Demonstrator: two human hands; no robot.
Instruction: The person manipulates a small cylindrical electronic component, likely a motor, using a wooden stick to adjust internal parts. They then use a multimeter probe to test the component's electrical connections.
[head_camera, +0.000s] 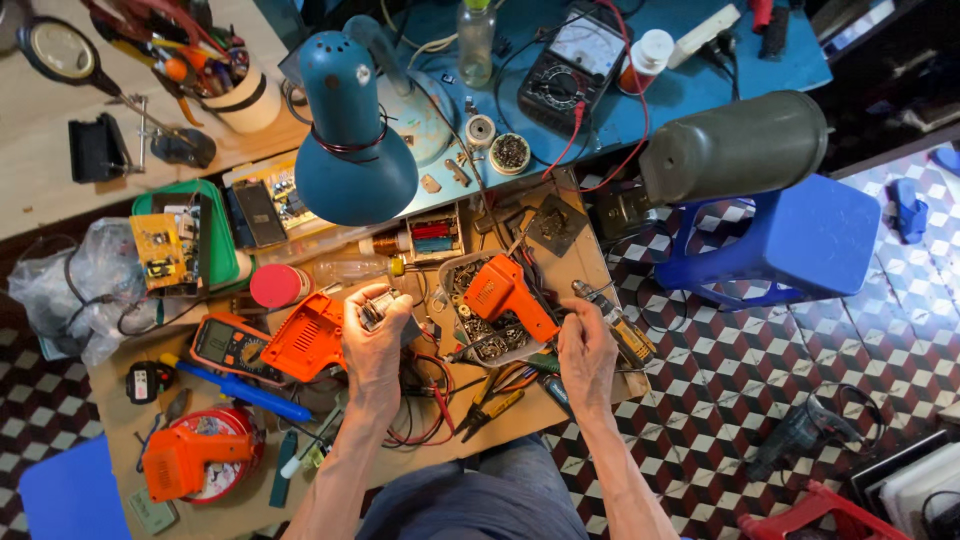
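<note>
Small metal part (374, 311) sits pinched in the fingers (385, 300) of the left hand (375, 345), held up above the cluttered counter (560, 400). Right hand (587, 352) is closed around a slim tool; what kind I cannot tell. Between the hands lies an orange drill housing (505, 293) on a tray of screws (482, 340). Another orange shell half (305, 340) rests left of the left hand, beside a multimeter (228, 345). A blue desk lamp (350, 140) hangs above.

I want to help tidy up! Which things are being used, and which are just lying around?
In use:
small grey metal part in left hand
right hand beside orange plastic tool shell

Lying about:
blue desk lamp
black dial meter
clear plastic bottle
</note>
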